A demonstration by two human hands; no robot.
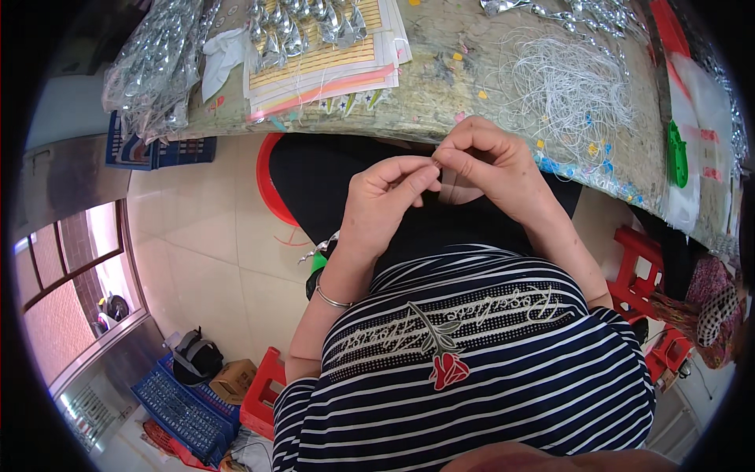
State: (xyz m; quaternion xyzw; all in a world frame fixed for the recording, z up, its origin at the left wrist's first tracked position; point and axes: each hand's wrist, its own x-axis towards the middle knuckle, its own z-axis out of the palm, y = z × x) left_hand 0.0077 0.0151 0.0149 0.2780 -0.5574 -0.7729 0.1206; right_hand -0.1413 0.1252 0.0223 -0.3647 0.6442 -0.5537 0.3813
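Note:
Both hands meet in front of me, just off the table's near edge and above my lap. My left hand (383, 198), with a bracelet on its wrist, is closed in a pinch of thumb and forefinger. My right hand (503, 167) pinches the same way, its fingertips right against those of the left. Whatever lies between the fingertips is too small to make out. On the table beyond my right hand is a loose tangle of white string (570, 88). Shiny silver twisted foil pieces (314, 27) rest on a stack of papers (322, 82) at the far left.
More silver foil strands (153, 75) hang over the table's left end, above a blue crate (185, 153). A green plastic tool (676, 153) lies at the table's right edge. Red stools (271, 185) stand around me. A blue basket (185, 409) and a cardboard box (233, 381) sit lower left.

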